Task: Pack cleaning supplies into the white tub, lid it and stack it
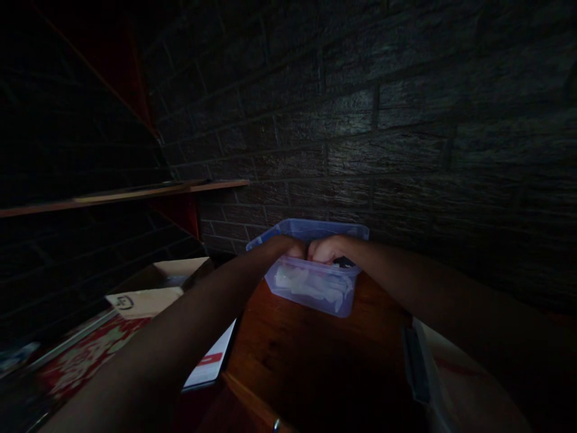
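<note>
A translucent bluish plastic tub [351,300] stands on the wooden surface against the brick wall. Both hands reach down inside it, close together. My left hand [295,247] is bent in at the wrist, with its fingers curled and mostly hidden by the tub's near rim. Beside it, my right hand [325,249] has curled fingers pointing down; whatever they grip is out of sight. Pale, crumpled contents [311,284] show through the tub's front wall. Something dark [345,262] lies under the right wrist.
An opened cardboard box [151,300] sits at the left on red patterned material [99,352]. A tablet or phone with a lit screen [211,361] lies under my left forearm. At the right is another clear container with a dark latch [415,364]. A wooden shelf [180,188] juts out above left.
</note>
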Tool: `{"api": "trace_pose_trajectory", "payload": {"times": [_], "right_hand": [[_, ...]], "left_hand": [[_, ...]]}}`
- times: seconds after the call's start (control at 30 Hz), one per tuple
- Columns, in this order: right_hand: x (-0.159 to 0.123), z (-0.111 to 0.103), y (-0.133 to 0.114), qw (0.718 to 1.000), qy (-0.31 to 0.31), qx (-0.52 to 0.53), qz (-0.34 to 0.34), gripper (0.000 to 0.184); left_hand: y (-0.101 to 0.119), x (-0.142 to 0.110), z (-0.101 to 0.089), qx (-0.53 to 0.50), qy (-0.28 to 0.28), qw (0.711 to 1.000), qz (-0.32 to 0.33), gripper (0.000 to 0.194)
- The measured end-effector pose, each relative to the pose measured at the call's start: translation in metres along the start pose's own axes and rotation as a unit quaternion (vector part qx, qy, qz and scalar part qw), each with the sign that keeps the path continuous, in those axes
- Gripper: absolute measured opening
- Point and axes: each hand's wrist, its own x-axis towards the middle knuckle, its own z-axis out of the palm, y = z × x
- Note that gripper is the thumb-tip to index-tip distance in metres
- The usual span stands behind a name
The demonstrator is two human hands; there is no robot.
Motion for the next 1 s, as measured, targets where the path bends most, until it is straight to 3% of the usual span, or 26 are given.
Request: {"api": "trace_pose_trajectory", "payload": {"times": [0.13, 0.27, 0.4, 0.5, 0.7, 0.9, 1.0], "right_hand": [[-0.022, -0.03, -0.016, 0.991, 0.121, -0.012, -0.049, 0.029], [-0.057, -0.072, -0.028, 0.966, 0.227, -0.006, -0.125, 0.018], [-0.109, -0.102, -0.031, 0.922, 0.333, 0.013, -0.199, 0.026], [-0.155, -0.12, -0.029, 0.887, 0.398, 0.021, -0.233, 0.026], [-0.253, -0.146, -0.018, 0.825, 0.502, 0.043, -0.257, 0.045], [-0.328, -0.119, 0.016, 0.811, 0.509, 0.111, -0.266, 0.057], [-0.351, -0.097, 0.035, 0.806, 0.501, 0.151, -0.276, 0.05]], "left_hand": [[0.026, -0.02, -0.032, -0.014, -0.003, 1.0, -0.013, 0.031], [0.066, -0.041, -0.056, -0.056, 0.107, 0.991, 0.056, 0.025], [0.126, -0.062, -0.059, -0.126, 0.204, 0.956, 0.168, 0.025], [0.177, -0.079, -0.054, -0.181, 0.214, 0.925, 0.256, 0.037], [0.262, -0.109, -0.037, -0.268, 0.208, 0.854, 0.395, 0.058], [0.31, -0.111, 0.01, -0.363, 0.191, 0.81, 0.419, 0.035], [0.321, -0.114, 0.039, -0.394, 0.18, 0.799, 0.417, 0.033]]}}
